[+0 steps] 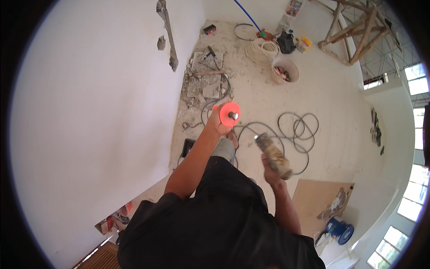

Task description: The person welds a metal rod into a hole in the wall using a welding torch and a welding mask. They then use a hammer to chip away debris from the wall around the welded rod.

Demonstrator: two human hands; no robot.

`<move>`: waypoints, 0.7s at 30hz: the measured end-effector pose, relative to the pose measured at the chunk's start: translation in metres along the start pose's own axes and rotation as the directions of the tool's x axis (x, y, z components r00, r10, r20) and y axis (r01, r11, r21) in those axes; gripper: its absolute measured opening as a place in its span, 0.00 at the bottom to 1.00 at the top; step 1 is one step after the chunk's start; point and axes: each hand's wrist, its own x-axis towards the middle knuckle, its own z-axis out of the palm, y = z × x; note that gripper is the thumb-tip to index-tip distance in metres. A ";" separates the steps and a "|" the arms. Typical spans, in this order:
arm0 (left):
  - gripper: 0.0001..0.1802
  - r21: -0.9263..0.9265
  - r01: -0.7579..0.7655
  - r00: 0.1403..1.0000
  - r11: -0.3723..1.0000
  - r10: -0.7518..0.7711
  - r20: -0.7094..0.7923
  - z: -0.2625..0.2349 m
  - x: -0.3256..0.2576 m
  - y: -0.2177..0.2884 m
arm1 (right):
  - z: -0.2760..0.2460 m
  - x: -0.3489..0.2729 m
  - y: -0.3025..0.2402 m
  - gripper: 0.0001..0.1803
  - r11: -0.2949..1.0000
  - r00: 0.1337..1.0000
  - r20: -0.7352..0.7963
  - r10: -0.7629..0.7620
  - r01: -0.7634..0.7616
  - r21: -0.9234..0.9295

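Note:
My left hand (pixel 218 124) holds up a bright orange-red round disc (pixel 228 113) with a small metal hub at its middle. My right hand (pixel 270 170) grips a dusty, grimy power tool (pixel 273 154) with a shiny metal tip pointing up toward the disc. The two are held apart in front of me, above the floor. A black cable (pixel 291 130) lies in loops on the floor just beyond the tool. My black shirt fills the lower middle of the view.
A white wall (pixel 89 112) with a chiselled vertical groove (pixel 169 40) stands to my left, rubble (pixel 204 80) at its foot. Farther off are a coil of white hose (pixel 261 49), a bucket (pixel 285 70), a wooden trestle (pixel 354 31). A board (pixel 322 197) and blue reel (pixel 340 231) lie right.

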 end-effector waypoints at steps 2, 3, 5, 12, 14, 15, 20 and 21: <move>0.06 0.098 -0.105 0.957 0.990 0.128 -0.260 0.027 0.023 0.000 | 0.041 0.069 0.005 0.12 0.981 0.955 0.223 0.193 -0.193 -0.024; 0.06 0.100 -0.119 0.953 0.988 0.142 -0.269 0.029 0.028 0.011 | 0.045 0.104 -0.017 0.12 0.936 0.869 0.357 0.344 -0.349 -0.053; 0.05 0.244 -0.225 0.912 0.943 0.293 -0.289 0.038 0.054 0.053 | 0.056 0.149 -0.016 0.10 0.980 0.947 0.285 0.149 -0.180 0.083; 0.04 0.255 -0.418 0.750 0.872 0.490 -0.444 0.050 0.114 0.151 | 0.100 0.288 0.024 0.13 0.951 0.831 0.545 0.114 -0.250 0.183; 0.06 0.414 -0.434 0.753 0.800 0.574 -0.322 0.028 0.132 0.163 | 0.123 0.326 0.040 0.12 0.947 0.796 0.596 0.105 -0.263 0.184; 0.07 0.652 -0.353 0.663 0.671 0.671 -0.331 0.037 0.144 0.162 | 0.133 0.344 0.052 0.12 0.943 0.773 0.625 0.105 -0.278 0.186; 0.10 0.938 0.307 0.484 -0.162 0.875 -0.007 0.036 0.183 0.208 | 0.191 0.466 0.049 0.06 0.863 0.592 0.798 0.113 -0.456 0.216; 0.11 0.904 0.363 0.499 -0.227 0.867 0.018 0.028 0.186 0.211 | 0.189 0.494 0.032 0.05 0.853 0.509 0.838 0.198 -0.510 0.108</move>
